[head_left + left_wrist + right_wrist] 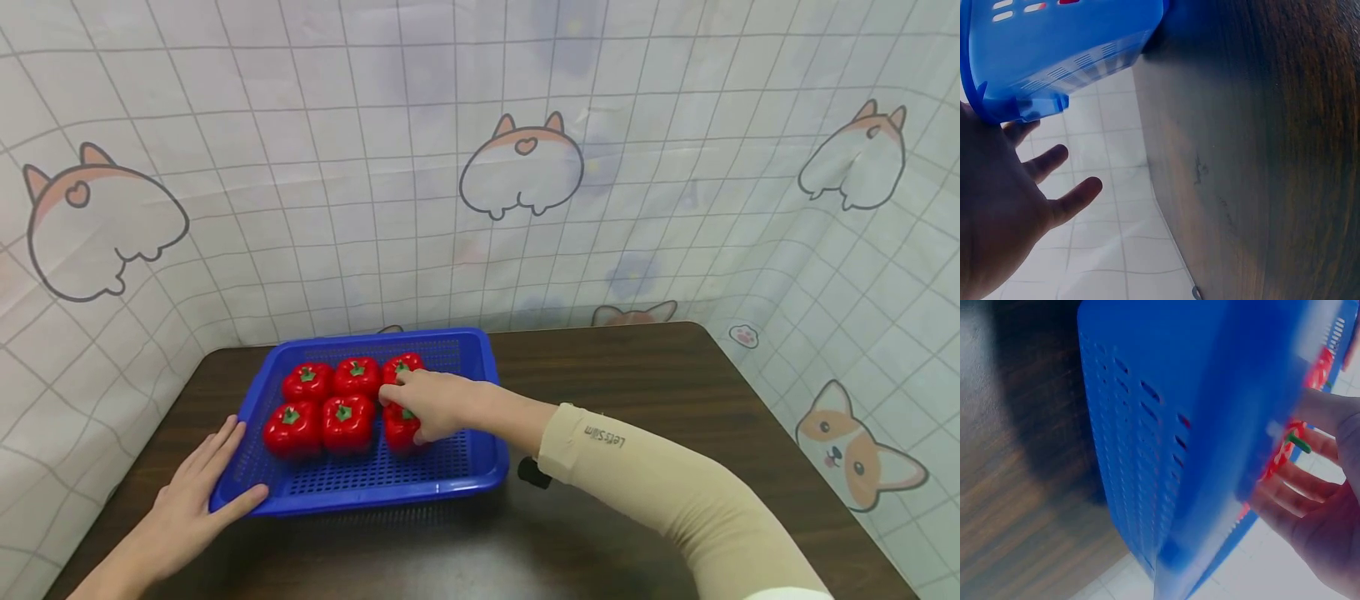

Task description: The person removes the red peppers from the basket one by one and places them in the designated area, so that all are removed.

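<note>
Several glossy red bell peppers with green stems, such as the front-left pepper [292,429], stand in two rows inside a blue plastic basket [390,493]. Over the basket's right part reaches my right hand [438,404], its fingers and thumb spread around the front-right bell pepper [400,429] and partly covering it. In the right wrist view, that pepper's green stem [1299,443] shows between the fingers [1297,481]. At the basket's front-left corner, my left hand [187,492] rests against the rim with straight fingers, its thumb over the front edge.
Beneath the basket is a dark wood-grain table [622,367]. A small black object [533,472] lies right of the basket, partly behind the right sleeve [667,483]. A white gridded sheet [337,183] with cartoon dogs surrounds the table's back and sides.
</note>
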Available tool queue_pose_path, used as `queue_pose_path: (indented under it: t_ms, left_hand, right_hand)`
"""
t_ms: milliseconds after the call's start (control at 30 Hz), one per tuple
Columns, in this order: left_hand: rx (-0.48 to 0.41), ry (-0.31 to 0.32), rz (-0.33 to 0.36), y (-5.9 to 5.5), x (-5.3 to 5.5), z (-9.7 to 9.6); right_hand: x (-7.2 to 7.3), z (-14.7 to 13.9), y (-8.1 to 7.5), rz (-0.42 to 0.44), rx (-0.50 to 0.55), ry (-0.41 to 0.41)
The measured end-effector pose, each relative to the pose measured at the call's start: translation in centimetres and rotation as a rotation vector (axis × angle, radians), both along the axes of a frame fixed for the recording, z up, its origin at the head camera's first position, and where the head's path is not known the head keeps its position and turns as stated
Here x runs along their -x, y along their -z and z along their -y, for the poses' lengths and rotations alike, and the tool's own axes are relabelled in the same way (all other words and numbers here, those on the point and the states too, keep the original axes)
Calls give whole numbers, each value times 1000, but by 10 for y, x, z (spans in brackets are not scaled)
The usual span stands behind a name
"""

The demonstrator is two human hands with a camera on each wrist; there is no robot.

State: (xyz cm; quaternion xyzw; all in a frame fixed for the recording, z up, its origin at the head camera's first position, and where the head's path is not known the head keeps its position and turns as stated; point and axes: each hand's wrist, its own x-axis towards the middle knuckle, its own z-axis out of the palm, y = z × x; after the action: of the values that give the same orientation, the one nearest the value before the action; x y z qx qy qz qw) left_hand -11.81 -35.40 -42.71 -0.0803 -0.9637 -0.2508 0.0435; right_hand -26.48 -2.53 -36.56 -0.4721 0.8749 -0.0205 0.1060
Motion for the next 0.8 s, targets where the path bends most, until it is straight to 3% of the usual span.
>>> queue_pose_path:
  t_ms: [367, 800]
  left_hand:
    - [-9, -9, -12, 2, -1, 1]
    - [-57, 12, -32, 2, -1, 0]
  right_hand:
    - [-3, -21, -25, 12, 11, -11]
    - [-5, -59, -53, -33, 103, -32]
